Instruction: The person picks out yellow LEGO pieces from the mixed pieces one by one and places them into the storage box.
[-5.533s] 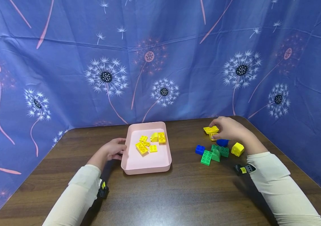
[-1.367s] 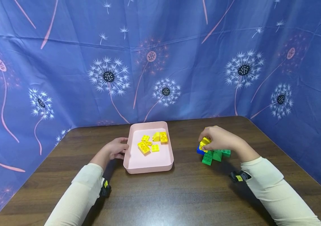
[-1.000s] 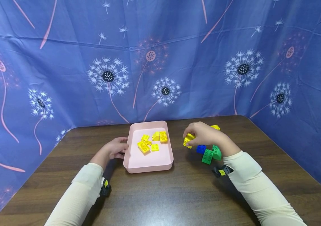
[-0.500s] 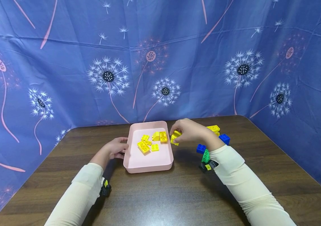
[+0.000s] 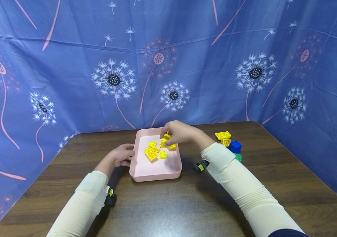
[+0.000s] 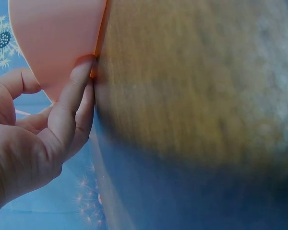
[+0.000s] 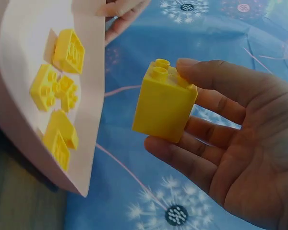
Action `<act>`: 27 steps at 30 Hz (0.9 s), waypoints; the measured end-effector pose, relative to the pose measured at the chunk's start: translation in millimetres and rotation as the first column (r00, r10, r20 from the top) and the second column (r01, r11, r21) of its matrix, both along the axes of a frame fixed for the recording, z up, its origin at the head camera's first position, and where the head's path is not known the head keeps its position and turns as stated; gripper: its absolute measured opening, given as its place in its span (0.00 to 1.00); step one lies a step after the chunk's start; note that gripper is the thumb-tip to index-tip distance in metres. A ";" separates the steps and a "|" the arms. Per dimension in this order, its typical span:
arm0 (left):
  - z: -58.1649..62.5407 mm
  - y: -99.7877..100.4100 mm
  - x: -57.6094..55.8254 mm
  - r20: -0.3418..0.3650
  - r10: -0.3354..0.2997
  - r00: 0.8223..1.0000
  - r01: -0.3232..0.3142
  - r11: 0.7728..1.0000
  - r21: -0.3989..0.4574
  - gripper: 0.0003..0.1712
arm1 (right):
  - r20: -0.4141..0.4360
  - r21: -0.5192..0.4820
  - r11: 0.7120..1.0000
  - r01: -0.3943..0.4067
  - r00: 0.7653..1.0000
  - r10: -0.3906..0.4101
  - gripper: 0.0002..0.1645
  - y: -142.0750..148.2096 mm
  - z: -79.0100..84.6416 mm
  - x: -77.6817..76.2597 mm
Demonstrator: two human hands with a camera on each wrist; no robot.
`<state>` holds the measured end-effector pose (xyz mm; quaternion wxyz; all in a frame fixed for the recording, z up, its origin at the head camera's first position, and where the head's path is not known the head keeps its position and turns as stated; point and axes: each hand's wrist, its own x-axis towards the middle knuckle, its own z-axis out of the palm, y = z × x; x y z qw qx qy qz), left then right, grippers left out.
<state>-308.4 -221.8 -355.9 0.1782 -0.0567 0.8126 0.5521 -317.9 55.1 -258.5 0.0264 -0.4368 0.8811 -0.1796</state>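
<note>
My right hand [image 5: 181, 132] pinches a yellow building brick [image 7: 164, 103] between thumb and fingers, over the right side of a pink tray [image 5: 156, 172]. The right wrist view shows the brick as a tall block with studs on top. My left hand [image 5: 121, 155] holds the tray's left edge, its fingers [image 6: 69, 96] on the tray wall in the left wrist view. Several yellow bricks lie in the tray, among them a larger one [image 5: 150, 154] and a square one [image 5: 162, 154]. The right hand covers part of those at the tray's right side.
Right of the tray, two yellow bricks [image 5: 223, 135], a blue brick [image 5: 235, 146] and part of a green brick [image 5: 238, 157] lie on the wooden table [image 5: 156, 210]. The right forearm hides the area below them. A blue dandelion-print cloth [image 5: 204, 72] hangs behind.
My right hand has taken the yellow brick from the pile on the right and moved it left over the tray. The left hand stays at the tray's edge.
</note>
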 end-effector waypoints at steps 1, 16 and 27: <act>-0.2 -0.2 0.1 0.000 -0.001 1.000 0.001 1.000 0.003 0.35 | 0.009 0.000 1.000 -0.001 1.000 0.001 0.15 -4.8 -1.6 -2.2; 2.5 -1.9 -0.5 0.008 -0.031 0.999 0.031 0.999 0.027 0.36 | 0.088 -0.009 0.992 0.126 0.988 -0.124 0.19 -63.7 -29.8 -40.9; 3.5 -2.8 0.4 0.013 -0.042 0.999 0.041 0.998 0.038 0.37 | 0.141 -0.140 0.944 0.298 0.950 -0.279 0.19 -90.6 -49.4 -49.9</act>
